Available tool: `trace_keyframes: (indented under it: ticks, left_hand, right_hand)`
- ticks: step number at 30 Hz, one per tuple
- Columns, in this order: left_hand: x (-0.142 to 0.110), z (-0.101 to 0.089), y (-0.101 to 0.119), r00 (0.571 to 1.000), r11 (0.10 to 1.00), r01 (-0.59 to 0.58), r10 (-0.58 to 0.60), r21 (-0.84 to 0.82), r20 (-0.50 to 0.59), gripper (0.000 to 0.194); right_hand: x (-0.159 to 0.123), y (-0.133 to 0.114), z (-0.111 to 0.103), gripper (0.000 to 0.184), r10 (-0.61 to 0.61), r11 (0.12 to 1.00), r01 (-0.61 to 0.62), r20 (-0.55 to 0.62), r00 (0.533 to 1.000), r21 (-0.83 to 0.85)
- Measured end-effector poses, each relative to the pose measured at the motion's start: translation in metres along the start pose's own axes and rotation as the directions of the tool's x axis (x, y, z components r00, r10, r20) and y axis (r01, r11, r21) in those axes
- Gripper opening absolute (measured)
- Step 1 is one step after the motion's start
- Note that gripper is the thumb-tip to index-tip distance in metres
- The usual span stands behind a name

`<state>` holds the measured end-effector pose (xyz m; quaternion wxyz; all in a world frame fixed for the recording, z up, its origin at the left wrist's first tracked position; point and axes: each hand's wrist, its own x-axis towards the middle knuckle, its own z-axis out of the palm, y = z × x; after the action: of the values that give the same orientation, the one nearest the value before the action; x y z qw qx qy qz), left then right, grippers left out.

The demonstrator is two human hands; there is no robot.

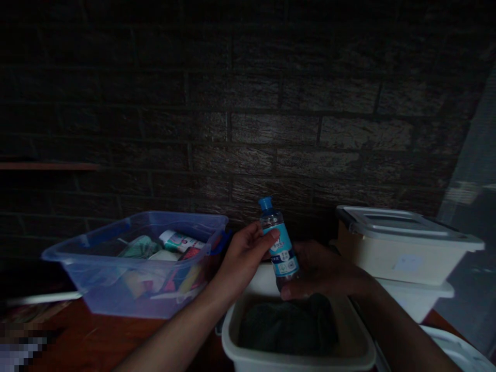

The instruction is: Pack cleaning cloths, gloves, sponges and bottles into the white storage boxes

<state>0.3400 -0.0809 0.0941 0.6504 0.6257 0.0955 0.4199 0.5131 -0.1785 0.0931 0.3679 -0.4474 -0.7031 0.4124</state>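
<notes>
A small clear bottle (282, 254) with a blue cap and a blue-and-white label is held up between both hands, tilted a little to the left. My left hand (253, 243) is closed round its upper left side, thumb on the label. Lower down, my right hand (315, 271) grips the bottle near its base, with the thumb across the bottom; its other fingers are mostly in shadow. Beneath the hands stands a white bin (298, 360) with a dark cloth (284, 325) inside.
On the left, a translucent blue tub (127, 294) holds a white-and-green tube (180, 241) and several other items. Two lidded white boxes (406, 258) are stacked on the right. A white lid (453, 343) lies at the lower right. Behind the wooden table (96, 341) rises a dark brick wall (248, 129).
</notes>
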Motion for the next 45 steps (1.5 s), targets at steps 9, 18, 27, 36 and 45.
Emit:
trace_keyframes:
  ticks: [9, 18, 27, 36, 45]
  left_hand:
    - [0.000, -0.002, -0.002, 0.999, 0.993, -0.034, 0.038, -0.112, 0.031, 0.032]
    - [0.002, -0.003, -0.008, 0.995, 0.995, -0.081, 0.077, -0.055, -0.065, 0.041]
    - [-0.003, 0.000, -0.001, 0.999, 0.987, -0.038, 0.036, -0.154, -0.010, 0.037]
    - [0.002, -0.004, 0.001, 0.988, 0.989, -0.144, 0.143, -0.027, -0.060, 0.031]
    - [0.002, -0.004, -0.003, 0.995, 0.994, -0.101, 0.100, -0.045, -0.029, 0.034]
  right_hand:
    - [0.001, 0.015, -0.006, 0.047, -0.015, 0.976, 0.014, 0.000, 1.000, 0.217]
    - [0.007, 0.015, -0.002, 0.059, -0.062, 0.978, 0.073, -0.064, 0.996, 0.194]
    - [-0.002, 0.009, -0.007, 0.053, 0.024, 0.967, -0.031, 0.033, 0.999, 0.252]
    - [-0.001, 0.010, -0.008, 0.050, -0.027, 0.968, 0.022, 0.017, 1.000, 0.250]
    - [-0.005, 0.009, -0.010, 0.058, 0.021, 0.977, -0.030, 0.045, 0.999, 0.211]
